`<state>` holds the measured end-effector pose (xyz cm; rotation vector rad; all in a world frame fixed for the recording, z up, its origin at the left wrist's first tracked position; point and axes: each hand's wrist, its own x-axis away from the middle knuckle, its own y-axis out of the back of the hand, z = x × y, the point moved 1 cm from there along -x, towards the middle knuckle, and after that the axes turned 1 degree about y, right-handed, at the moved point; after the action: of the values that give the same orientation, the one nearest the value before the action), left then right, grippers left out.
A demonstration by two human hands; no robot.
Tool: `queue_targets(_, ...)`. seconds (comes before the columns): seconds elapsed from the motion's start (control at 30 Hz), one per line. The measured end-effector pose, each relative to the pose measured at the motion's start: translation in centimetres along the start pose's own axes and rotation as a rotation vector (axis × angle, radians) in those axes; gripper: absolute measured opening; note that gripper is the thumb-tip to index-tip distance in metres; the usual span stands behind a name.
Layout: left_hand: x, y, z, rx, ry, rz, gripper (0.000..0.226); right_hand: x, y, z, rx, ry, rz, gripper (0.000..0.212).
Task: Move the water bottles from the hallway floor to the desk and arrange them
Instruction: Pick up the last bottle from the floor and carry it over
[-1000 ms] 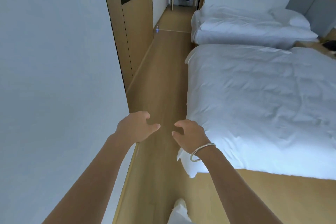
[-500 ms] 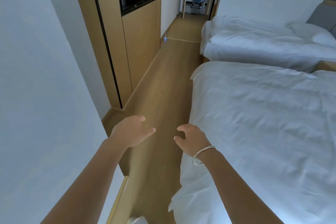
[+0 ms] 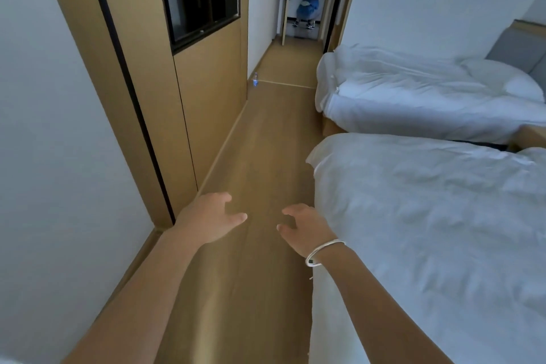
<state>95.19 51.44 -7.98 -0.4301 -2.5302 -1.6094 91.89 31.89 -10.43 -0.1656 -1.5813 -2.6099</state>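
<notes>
Under my left hand (image 3: 208,217) the floor (image 3: 260,174) is light brown wood grain. Right of my right hand (image 3: 304,227), the bedding (image 3: 428,216) is plain white. Far ahead, the water bottle (image 3: 255,79) shows a blue label. A silver bangle (image 3: 320,251) circles my right wrist.

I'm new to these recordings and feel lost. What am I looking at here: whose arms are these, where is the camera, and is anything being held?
There is no machine. A person wears a wide-angle camera on the head, looking forward and down, so the arms reaching into view are their own. The left hand and the right hand, which has a bracelet at the wrist, hang over the wooden floor with loosely curled fingers and hold nothing. Two beds with white bedding stand on the right; a wooden cabinet lines the left wall. Far ahead one small water bottle stands upright on the floor by that wall. No desk is in view.
</notes>
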Motion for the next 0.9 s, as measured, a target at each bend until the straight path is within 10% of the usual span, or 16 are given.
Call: queue_targets(0.9,-53.9,8.3,-11.7,-0.003,0.019,0.025,0.062,-51.2,14.3,-13.4,-0.149,-0.088,-0.007,0.034)
